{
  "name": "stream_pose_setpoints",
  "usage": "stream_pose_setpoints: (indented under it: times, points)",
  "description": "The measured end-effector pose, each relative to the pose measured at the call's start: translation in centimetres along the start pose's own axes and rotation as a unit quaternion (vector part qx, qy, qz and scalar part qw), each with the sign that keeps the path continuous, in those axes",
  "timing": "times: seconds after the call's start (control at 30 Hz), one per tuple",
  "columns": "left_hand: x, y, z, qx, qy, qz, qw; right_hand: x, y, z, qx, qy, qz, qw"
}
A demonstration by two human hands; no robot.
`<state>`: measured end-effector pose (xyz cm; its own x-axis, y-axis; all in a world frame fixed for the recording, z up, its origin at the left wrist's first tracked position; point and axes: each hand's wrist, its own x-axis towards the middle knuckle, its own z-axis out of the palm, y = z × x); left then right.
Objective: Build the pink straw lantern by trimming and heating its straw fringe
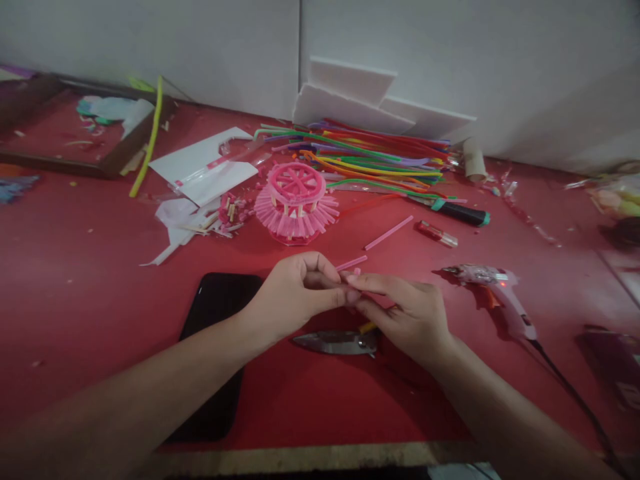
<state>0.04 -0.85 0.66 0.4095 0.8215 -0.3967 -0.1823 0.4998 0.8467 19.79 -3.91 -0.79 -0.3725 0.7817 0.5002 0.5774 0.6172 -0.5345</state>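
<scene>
Both hands, left point(285, 300) and right point(417, 320), meet, pinching a mostly hidden pink piece point(357, 271) just beyond the knife blade point(327, 343) — slipping toward it, attention elsewhere, could cut skin.

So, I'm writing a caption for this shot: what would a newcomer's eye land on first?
Probably the bright pink wheel-topped craft piece with a fringed skirt, standing just beyond the two bare hands, left and right, which meet at their fingertips. Next, the heap of multicoloured fuzzy stems behind it, then the pink glue gun lying to the right.
</scene>
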Motion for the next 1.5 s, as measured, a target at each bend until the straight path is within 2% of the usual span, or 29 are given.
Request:
stream_pose_setpoints:
  times: [0.1,0.23,0.3,0.33,0.4,0.43,0.53,0.6,0.67,0.77,0.87,1.0,1.3,1.5]
  points:
    - [0.0,0.0,0.0,0.011,0.006,0.015,1.000,0.7,-0.6,-0.9,-0.035,-0.029,0.009,0.999]
    - [0.2,0.0,-0.3,0.041,0.059,0.056,0.996,0.4,-2.4,-4.4,-0.180,-0.083,0.068,0.978]
    - [0.2,0.0,-0.5,0.056,0.082,0.078,0.992,-0.9,-3.2,-6.1,-0.235,-0.157,0.040,0.958]
    - [0.1,0.0,-0.5,0.063,0.086,0.086,0.991,-1.8,-3.5,-6.7,-0.253,-0.196,0.002,0.947]
    - [-0.1,-0.1,-0.4,0.076,0.076,0.099,0.989,-3.7,-3.6,-7.0,-0.294,-0.261,-0.071,0.917]
    - [-0.3,-0.1,-0.4,0.082,0.067,0.106,0.989,-4.6,-3.4,-6.8,-0.316,-0.274,-0.080,0.905]
    - [-0.6,-0.3,-0.1,0.098,0.045,0.114,0.988,-6.5,-2.4,-5.7,-0.359,-0.238,-0.034,0.902]
    - [-0.6,-0.3,-0.1,0.103,0.042,0.116,0.987,-6.9,-1.8,-5.5,-0.356,-0.246,-0.028,0.901]
    - [-0.6,-0.3,-0.1,0.102,0.047,0.118,0.987,-6.9,-1.4,-6.4,-0.334,-0.245,-0.005,0.910]
    - [-0.3,-0.2,-0.3,0.090,0.048,0.114,0.988,-7.0,-0.9,-8.9,-0.299,-0.228,0.075,0.924]
    - [-0.2,-0.1,-0.3,0.074,0.033,0.099,0.992,-7.5,-0.5,-11.1,-0.297,-0.229,0.157,0.914]
    - [-0.2,-0.2,-0.4,0.072,0.013,0.086,0.994,-7.6,-0.5,-11.7,-0.297,-0.183,0.238,0.906]
    - [-0.1,-0.3,-0.5,0.054,-0.064,0.048,0.995,-6.1,-0.6,-10.7,-0.172,-0.206,0.286,0.920]
    - [0.0,-0.1,-0.7,0.081,-0.104,0.020,0.991,-6.5,0.8,-10.8,-0.174,-0.212,0.283,0.919]
